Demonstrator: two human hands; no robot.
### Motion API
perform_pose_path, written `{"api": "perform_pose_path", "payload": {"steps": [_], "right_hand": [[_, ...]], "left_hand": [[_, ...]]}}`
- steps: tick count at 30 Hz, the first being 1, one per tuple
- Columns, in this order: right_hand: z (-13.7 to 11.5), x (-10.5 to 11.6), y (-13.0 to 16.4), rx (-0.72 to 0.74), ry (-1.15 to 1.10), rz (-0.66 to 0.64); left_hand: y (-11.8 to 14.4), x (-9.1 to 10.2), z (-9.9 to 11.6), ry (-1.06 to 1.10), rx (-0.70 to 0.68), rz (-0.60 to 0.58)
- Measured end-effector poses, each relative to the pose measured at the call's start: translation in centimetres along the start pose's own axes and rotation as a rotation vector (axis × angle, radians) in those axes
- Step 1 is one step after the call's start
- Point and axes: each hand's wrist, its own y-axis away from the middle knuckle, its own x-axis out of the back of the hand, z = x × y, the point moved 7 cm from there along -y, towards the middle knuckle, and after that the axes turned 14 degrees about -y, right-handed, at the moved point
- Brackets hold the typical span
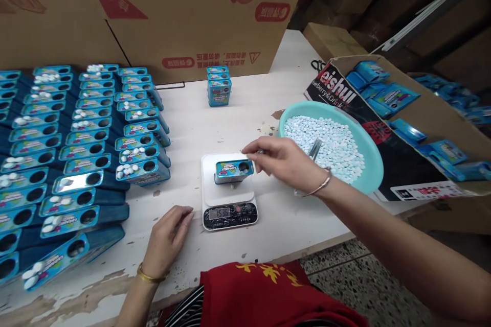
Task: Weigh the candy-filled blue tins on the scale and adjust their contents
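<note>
A blue candy tin (231, 169) with a round hole in its top stands on a white digital scale (208, 191), whose display seems to read 153.6. At the tin's right end, my right hand (282, 158) has its thumb and fingertips pinched together near the hole. Whatever the pinch holds is too small or hidden to make out. My left hand (169, 237) rests on the table left of the scale, loosely curled, thumb and forefinger slightly apart, with nothing seen in it. Pale candies (326, 138) fill a turquoise basin (370, 163) on the right, a metal scoop (315, 149) among them.
Rows of blue tins (86, 150) stand on the left, several with white candies on top. A short row of tins (219, 93) stands behind the scale. A large cardboard box (153, 20) backs the table (184, 127). An open carton (356, 117) at right holds blue packs.
</note>
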Motion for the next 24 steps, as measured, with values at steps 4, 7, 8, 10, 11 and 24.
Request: {"api": "perform_pose_path", "payload": {"steps": [4, 7, 8, 10, 11, 24], "right_hand": [[3.2, 2.5, 2.3, -0.217, -0.572, 0.177], [6.6, 3.0, 4.9, -0.360, -0.780, 0.266], [7.9, 2.9, 5.8, -0.398, -0.823, 0.296], [10.4, 2.5, 7.5, -0.459, -0.877, 0.361], [11.5, 2.1, 8.3, -0.484, -0.889, 0.388], [14.7, -2.7, 11.2, -0.549, -1.003, 0.346]], "left_hand": [[0.1, 0.5, -0.3, -0.011, 0.017, 0.025], [0.0, 0.7, -0.1, -0.013, 0.023, 0.037], [-0.2, 0.8, 0.1, -0.014, 0.025, 0.044], [-0.5, 1.0, 0.7, -0.019, 0.029, 0.075], [-0.7, 1.0, 1.1, -0.026, 0.031, 0.099], [-5.0, -4.3, 9.1, -0.375, -0.284, 0.050]]}}
